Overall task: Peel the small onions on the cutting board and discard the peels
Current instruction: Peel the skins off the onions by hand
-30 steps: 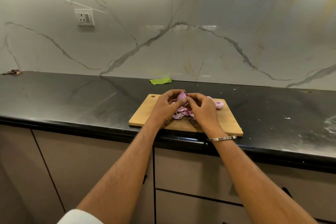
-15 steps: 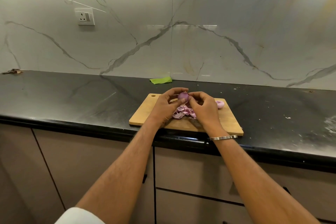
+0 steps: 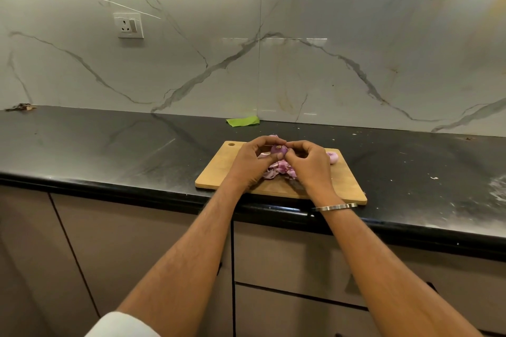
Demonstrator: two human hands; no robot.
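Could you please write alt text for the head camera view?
Two hands, left and right, hold a small onion above a cutting board strewn with peels. Another onion lies on the board's right side, on a black counter.

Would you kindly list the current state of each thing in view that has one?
left hand: grips the small onion
right hand: pinches at the onion
small onion: held above the cutting board
peels: piled on board
second onion: resting on board
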